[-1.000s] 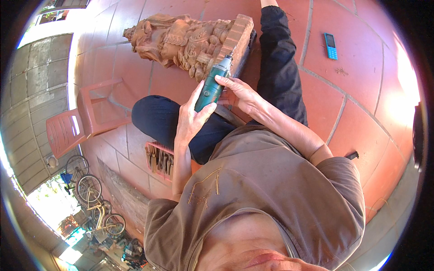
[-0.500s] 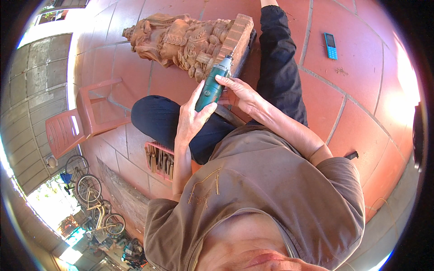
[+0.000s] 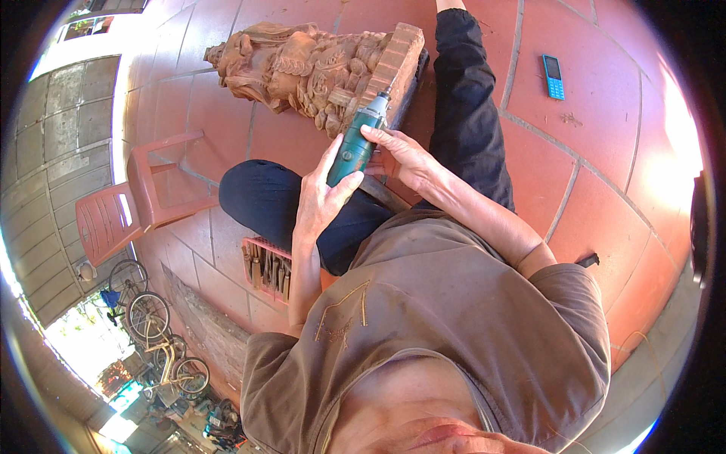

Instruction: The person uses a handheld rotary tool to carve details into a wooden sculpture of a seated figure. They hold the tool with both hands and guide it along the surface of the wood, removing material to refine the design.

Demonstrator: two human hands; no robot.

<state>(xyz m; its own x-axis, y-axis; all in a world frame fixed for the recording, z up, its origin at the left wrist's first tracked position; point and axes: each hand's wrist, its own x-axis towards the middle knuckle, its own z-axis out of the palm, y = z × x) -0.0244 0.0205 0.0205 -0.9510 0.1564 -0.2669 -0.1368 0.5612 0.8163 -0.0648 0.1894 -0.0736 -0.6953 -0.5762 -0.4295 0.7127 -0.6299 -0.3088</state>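
Both my hands hold a green die grinder [image 3: 355, 147] with a grey nose and a thin bit at its tip. My left hand [image 3: 321, 195] wraps round the lower end of its body. My right hand [image 3: 404, 157] grips it from the other side, thumb on the green casing; the right fingers are partly hidden behind the tool. Just beyond lies a carved wooden statue [image 3: 302, 72] on its side, its stepped base [image 3: 398, 60] toward the right. The grinder's bit points up at the base; whether it touches the wood I cannot tell.
A red basket [image 3: 266, 291] of carving tools stands by my left forearm. A pink plastic chair [image 3: 147, 193] is at the left, with bicycles [image 3: 151, 321] farther down. A blue phone [image 3: 554, 78] lies on the tiled floor [image 3: 544, 159] at the right.
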